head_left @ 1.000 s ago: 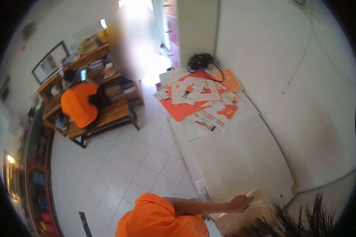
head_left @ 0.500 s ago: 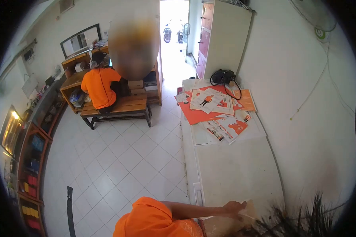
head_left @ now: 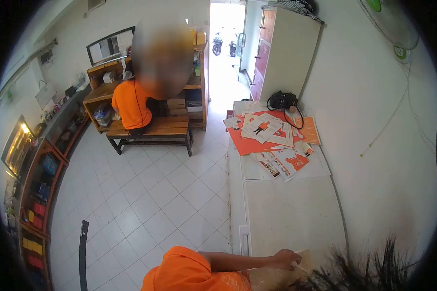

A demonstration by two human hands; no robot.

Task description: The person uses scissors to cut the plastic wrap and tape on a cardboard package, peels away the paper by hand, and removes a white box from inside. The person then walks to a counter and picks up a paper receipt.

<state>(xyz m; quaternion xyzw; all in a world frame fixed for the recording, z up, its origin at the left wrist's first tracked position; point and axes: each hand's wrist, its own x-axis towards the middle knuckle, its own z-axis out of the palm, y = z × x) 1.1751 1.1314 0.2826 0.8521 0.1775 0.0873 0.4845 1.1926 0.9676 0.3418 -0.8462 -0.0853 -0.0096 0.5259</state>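
Reaching with the left hand [head_left: 286, 258] over the near end of the white counter [head_left: 286, 213], fingers [head_left: 296, 257] bent down onto the edge of a tan sheet [head_left: 277, 277]. Cannot tell whether gripping or just touching. Lying flat there, well apart from the orange papers [head_left: 250, 143].

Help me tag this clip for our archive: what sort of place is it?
Probably a small shop or service office. Orange printed flyers lie spread on a white counter, a person in an orange shirt sits on a bench at a wooden desk, and stocked display shelves line the left wall.
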